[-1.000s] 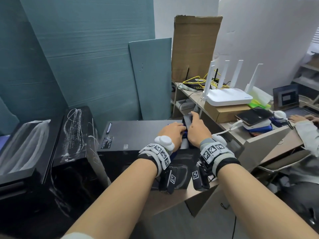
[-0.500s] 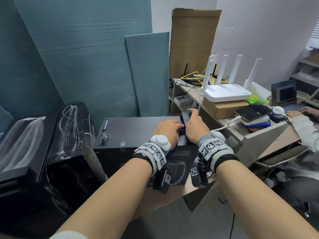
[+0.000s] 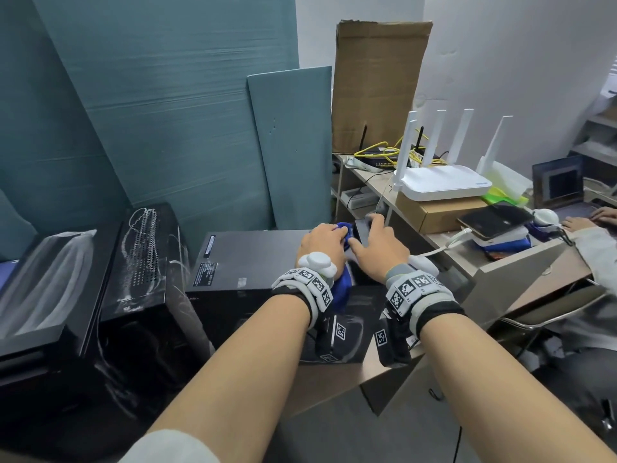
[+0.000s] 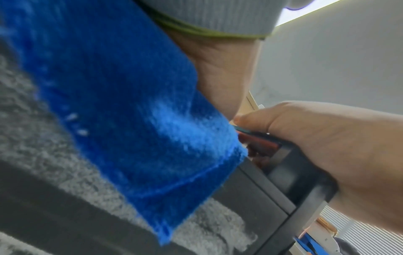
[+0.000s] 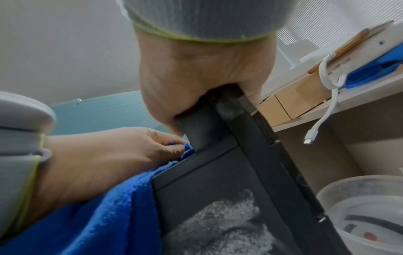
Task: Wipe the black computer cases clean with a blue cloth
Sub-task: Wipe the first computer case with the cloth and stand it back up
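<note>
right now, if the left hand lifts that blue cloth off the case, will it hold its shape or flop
Probably flop: the blue cloth already drapes in soft folds over the black case. Its fuzzy pile looks light and grippy, so the left hand should lift it easily.

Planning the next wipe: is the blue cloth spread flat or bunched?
Bunched: the left hand grips the blue cloth, folds trailing below.

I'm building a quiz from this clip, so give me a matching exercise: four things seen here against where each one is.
Things:
1. blue cloth
2. white router
3. cardboard sheet
4. right hand

Places:
A. leaning against the wall
B. on a brown box
C. gripped by the left hand
D. gripping the black computer case's edge

Pairs: 1-C, 2-B, 3-A, 4-D
</note>
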Tool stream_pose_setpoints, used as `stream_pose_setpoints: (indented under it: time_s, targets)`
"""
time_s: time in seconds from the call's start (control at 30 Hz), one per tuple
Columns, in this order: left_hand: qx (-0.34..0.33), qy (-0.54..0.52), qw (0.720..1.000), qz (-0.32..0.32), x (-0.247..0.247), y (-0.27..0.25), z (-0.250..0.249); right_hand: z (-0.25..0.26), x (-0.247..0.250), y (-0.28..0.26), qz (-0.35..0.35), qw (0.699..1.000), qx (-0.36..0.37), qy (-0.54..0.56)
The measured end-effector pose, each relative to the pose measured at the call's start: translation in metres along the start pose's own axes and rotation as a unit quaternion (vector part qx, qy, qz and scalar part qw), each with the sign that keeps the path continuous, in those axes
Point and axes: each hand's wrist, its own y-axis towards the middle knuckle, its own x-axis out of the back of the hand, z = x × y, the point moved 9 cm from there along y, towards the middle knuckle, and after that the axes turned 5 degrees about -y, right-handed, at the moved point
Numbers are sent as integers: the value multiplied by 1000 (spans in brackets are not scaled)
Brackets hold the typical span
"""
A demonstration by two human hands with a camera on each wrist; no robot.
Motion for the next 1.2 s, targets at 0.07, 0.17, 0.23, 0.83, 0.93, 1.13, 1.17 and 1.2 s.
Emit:
stream_pose_setpoints:
  time_s: [0.07,0.17,0.23,0.83,0.93,1.13,1.17,1.2]
  targets:
    - [2,15,1000,-8,6,-4,7,-1,1,0,5,1000,-3,-3]
    - [21,25,999,-21,21,-14,41,2,4,0,24,1000,7,4]
    - [42,30,998,-20,28,-21,72,1,5,2,37,999,20,-8]
    - [202,113,964,-129,83,-101,169,108,-40,-18,-6,954,223,-198]
    - [83,96,984,-127,75,-103,117,123,-72,-15,9,960,227,-161]
    - [77,38,995,-54,70,-103,139,111,-76,-1,-10,961,222,-167]
    - [101,40,992,-57,76,-102,153,111,-77,-3,-11,960,224,-168]
    - [127,40,989,-68,82,-101,165,111,-76,-4,-9,960,222,-168]
